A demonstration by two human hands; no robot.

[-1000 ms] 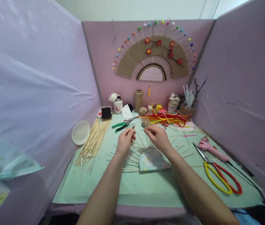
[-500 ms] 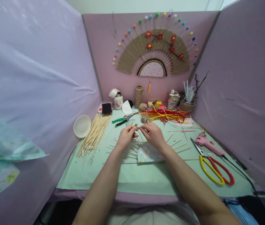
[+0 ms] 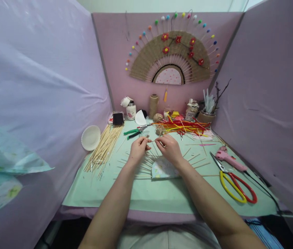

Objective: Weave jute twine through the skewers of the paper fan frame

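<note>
My left hand [image 3: 138,149] and my right hand [image 3: 170,148] are raised close together over the middle of the table, both with pinched fingertips. A thin strand of brown twine [image 3: 153,140] stretches across the small gap between them. Beneath lies a half-round, pale blue floral fan base [image 3: 162,170], with thin wooden sticks [image 3: 143,169] spreading from it like rays. My right hand and forearm cover part of it. Just beyond my fingers sits a small tangled ball of twine [image 3: 159,130].
Loose sticks [image 3: 105,147] and a white dish [image 3: 91,138] lie left. Green-handled pliers [image 3: 133,132] and red-yellow pipe cleaners [image 3: 188,127] lie behind my hands. Large scissors [image 3: 233,185] and a pink glue gun [image 3: 230,159] are at right. A finished fan [image 3: 146,58] hangs on the back panel.
My fingertips have drawn slightly apart, so the strand between them shows more clearly. The fan base and sticks stay in place; the whole view has shifted a little.
</note>
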